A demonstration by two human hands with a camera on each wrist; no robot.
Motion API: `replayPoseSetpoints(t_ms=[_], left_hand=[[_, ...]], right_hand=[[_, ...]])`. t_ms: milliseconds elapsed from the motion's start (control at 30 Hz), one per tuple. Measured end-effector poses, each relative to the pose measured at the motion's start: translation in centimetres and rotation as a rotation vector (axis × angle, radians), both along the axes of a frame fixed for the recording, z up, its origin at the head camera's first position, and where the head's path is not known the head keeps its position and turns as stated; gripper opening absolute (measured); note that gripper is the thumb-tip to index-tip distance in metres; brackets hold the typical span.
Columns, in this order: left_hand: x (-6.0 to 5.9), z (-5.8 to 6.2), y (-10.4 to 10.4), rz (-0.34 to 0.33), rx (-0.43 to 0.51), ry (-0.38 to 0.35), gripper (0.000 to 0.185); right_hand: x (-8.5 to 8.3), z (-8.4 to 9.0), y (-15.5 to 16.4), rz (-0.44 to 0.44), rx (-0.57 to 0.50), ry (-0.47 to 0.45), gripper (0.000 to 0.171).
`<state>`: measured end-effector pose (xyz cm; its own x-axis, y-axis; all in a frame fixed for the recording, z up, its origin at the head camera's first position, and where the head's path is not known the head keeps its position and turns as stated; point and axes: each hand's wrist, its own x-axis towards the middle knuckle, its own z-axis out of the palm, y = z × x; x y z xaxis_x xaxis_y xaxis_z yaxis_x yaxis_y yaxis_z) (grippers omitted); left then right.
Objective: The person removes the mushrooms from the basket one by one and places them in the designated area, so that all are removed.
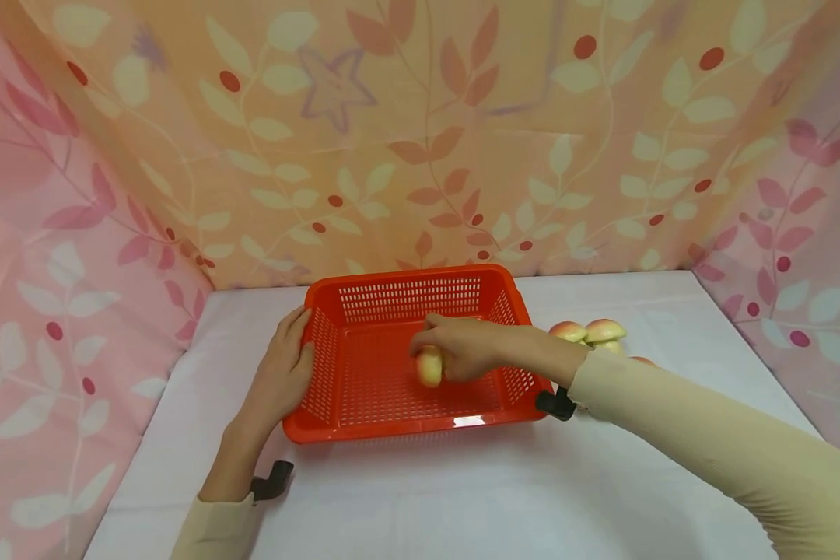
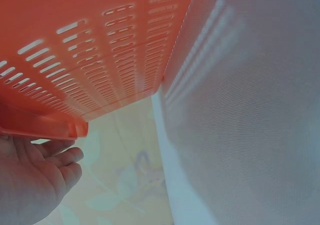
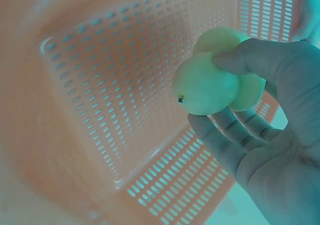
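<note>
An orange slotted basket (image 1: pixel 336 424) stands on the white table. My right hand (image 1: pixel 465 348) reaches over the basket's right wall and grips a yellowish-pink fruit (image 1: pixel 429 366) just above the basket floor. In the right wrist view the thumb and fingers (image 3: pixel 235 135) curl round the pale fruit (image 3: pixel 205 85) above the basket's floor (image 3: pixel 110 100). My left hand (image 1: pixel 283 373) rests against the basket's left wall with its thumb on the rim. The left wrist view has that wall (image 2: pixel 100 50) close up, with my left hand (image 2: pixel 35 175) below its rim.
Several more pink-yellow fruits (image 1: pixel 595 333) lie on the table right of the basket, behind my right forearm. A leaf-patterned cloth (image 1: pixel 420 132) walls the table at the back and both sides. The white tabletop (image 1: pixel 462 498) stretches toward the front.
</note>
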<state>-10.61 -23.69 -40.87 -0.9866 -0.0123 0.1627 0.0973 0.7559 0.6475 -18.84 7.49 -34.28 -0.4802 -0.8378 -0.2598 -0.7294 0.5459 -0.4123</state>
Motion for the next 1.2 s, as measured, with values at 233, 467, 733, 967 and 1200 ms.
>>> replayPoseSetpoints(t_ms=[233,467,733,967,1200], left_hand=[[-0.1,0.0,0.1,0.001,0.000,-0.008,0.060],[-0.5,-0.2,0.2,-0.003,-0.003,-0.002,0.060],[-0.1,-0.2,0.0,0.003,0.009,-0.026,0.060],[0.0,-0.1,-0.1,-0.013,0.002,-0.025,0.061],[0.2,0.0,0.1,-0.009,-0.005,-0.008,0.061]], right_hand=[[0.2,0.3,1.4,0.001,-0.035,0.017,0.049],[0.5,0.6,3.1,-0.013,-0.093,0.030,0.049],[0.6,0.0,4.0,-0.041,-0.124,0.002,0.051],[1.0,0.4,4.1,-0.120,-0.166,-0.048,0.054],[1.3,0.1,4.9,-0.130,-0.213,-0.031,0.052]])
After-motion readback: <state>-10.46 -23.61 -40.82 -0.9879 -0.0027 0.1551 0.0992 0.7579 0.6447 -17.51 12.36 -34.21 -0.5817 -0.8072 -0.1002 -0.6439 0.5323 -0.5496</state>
